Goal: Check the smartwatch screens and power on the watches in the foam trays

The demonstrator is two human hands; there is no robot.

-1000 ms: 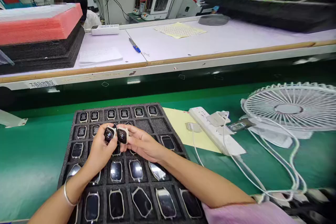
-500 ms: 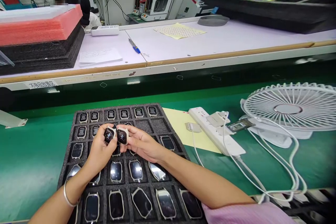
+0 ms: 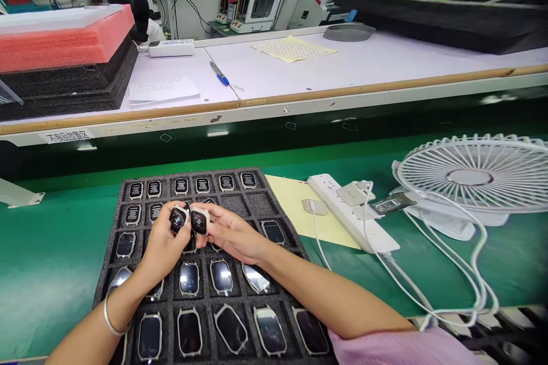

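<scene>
My left hand [image 3: 168, 239] is closed on a smartwatch case [image 3: 178, 220], its dark glossy underside with the sensor turned up toward me. Close beside it, my right hand [image 3: 231, 234] pinches a second smartwatch case [image 3: 199, 221], also sensor side up. Both are held just above a dark grey foam tray [image 3: 171, 292]. Several strapless watches lie in its pockets, such as a watch [image 3: 189, 332] with a dark screen in the front row. Those in the far rows, like one watch [image 3: 226, 183], show white text. My hands and forearms hide some middle pockets.
Right of the tray are a yellow sheet [image 3: 299, 205], a white power strip [image 3: 351, 217] with chargers and cables, and a white fan [image 3: 471, 177]. Above runs a shelf [image 3: 274, 82] with stacked foam [image 3: 98, 40], a pen [image 3: 220, 73] and papers [image 3: 165, 91]. Behind it is another person [image 3: 141, 14].
Both hands keep the two watch cases in nearly the same place and pose. Only a very slight shift of the camera view shows.
</scene>
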